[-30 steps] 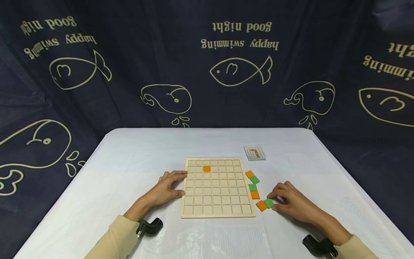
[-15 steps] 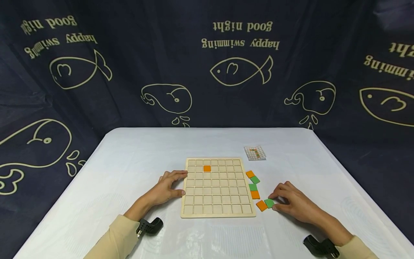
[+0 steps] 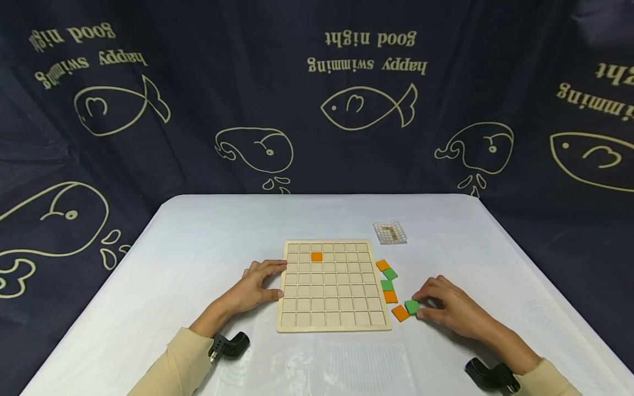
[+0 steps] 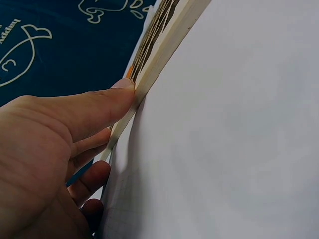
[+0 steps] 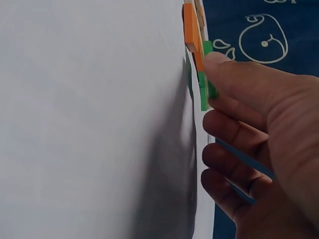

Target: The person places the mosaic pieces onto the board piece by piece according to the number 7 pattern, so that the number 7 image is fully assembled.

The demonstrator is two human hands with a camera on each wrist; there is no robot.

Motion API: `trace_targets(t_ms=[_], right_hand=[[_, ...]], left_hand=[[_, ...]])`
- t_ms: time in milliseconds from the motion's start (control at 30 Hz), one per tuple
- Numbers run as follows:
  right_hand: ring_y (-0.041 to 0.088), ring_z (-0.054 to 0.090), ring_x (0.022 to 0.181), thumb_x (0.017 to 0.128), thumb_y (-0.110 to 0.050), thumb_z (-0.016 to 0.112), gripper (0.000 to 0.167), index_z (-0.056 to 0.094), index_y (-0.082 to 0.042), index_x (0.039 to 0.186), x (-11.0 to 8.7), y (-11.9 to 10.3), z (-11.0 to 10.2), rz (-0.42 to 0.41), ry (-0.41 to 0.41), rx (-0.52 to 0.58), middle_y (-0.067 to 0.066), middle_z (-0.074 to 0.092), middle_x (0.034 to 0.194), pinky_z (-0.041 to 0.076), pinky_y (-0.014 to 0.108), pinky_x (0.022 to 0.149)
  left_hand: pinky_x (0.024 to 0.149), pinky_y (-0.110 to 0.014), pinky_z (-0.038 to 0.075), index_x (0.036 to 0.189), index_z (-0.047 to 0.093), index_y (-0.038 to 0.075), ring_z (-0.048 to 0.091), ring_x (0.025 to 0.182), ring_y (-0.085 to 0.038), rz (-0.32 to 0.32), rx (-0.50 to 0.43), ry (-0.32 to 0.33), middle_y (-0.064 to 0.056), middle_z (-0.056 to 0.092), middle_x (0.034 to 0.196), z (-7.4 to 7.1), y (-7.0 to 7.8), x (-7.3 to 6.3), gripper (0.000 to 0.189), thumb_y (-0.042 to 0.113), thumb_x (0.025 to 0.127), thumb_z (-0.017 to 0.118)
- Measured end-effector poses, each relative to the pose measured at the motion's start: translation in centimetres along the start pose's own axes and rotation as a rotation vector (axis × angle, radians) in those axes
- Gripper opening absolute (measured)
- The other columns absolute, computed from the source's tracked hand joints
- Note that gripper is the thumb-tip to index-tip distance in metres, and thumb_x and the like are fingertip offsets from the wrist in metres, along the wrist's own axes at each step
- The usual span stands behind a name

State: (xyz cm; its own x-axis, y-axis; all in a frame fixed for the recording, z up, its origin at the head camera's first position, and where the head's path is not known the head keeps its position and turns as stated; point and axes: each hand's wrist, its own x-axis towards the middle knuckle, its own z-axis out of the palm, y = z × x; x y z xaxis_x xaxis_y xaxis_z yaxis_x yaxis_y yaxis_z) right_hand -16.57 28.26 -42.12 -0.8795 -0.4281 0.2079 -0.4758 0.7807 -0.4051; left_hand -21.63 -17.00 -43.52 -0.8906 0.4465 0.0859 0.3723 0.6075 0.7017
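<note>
In the head view, a square wooden grid board [image 3: 333, 324] lies on the table with one orange tile [image 3: 317, 257] set in its second row from the far side. Against the board's left edge rests my left hand [image 3: 250, 287], its thumb and fingertips touching the wood. My right hand [image 3: 448, 309] pinches a green square tile [image 3: 412, 307] between thumb and index finger, to the right of the board. The right wrist view shows this green tile [image 5: 213, 89] partly covered by the thumb, raised off the table. Its other fingers are loosely curled.
Beside the board's right edge lie an orange tile [image 3: 400, 313] near the pinched one, and further orange tiles [image 3: 390, 297] and green tiles [image 3: 390, 274]. A small printed grid card [image 3: 390, 233] lies beyond them. A dark printed curtain [image 3: 317, 159] hangs behind the white table [image 3: 238, 220].
The green tile in my right hand has tilted up and come slightly away from the orange tile beside it. My left hand and the board stay put.
</note>
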Motion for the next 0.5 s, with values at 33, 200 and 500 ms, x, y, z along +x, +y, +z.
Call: trace_targets(t_ms=[33,200,500], right_hand=[[-0.002,0.045,0.088,0.075,-0.029,0.078,0.022,0.070,-0.027,0.095,0.0,0.0,0.0,0.002,0.002,0.003,-0.019,0.056,0.091,0.043,0.023,0.079],[-0.002,0.046,0.088,0.075,-0.028,0.078,0.022,0.071,-0.026,0.096,0.3,-0.2,-0.1,-0.009,0.023,0.014,-0.019,0.057,0.092,0.043,0.024,0.078],[0.000,0.048,0.091,0.073,-0.025,0.079,0.025,0.071,-0.025,0.097,1.1,-0.9,-0.1,-0.018,0.046,0.009,-0.016,0.059,0.093,0.045,0.025,0.080]], left_hand=[[0.093,-0.039,0.022,0.138,0.049,0.013,0.035,0.110,-0.015,-0.001,0.002,0.000,0.003,0.041,0.147,0.0,0.0,0.0,0.064,0.024,0.080,0.074],[0.093,-0.040,0.023,0.138,0.049,0.013,0.035,0.110,-0.015,-0.006,0.008,-0.001,0.003,0.041,0.147,0.0,0.0,0.0,0.064,0.024,0.080,0.074],[0.095,-0.042,0.022,0.138,0.049,0.012,0.035,0.113,-0.016,0.006,0.003,-0.004,0.001,0.041,0.147,-0.1,0.0,0.0,0.064,0.023,0.080,0.073]])
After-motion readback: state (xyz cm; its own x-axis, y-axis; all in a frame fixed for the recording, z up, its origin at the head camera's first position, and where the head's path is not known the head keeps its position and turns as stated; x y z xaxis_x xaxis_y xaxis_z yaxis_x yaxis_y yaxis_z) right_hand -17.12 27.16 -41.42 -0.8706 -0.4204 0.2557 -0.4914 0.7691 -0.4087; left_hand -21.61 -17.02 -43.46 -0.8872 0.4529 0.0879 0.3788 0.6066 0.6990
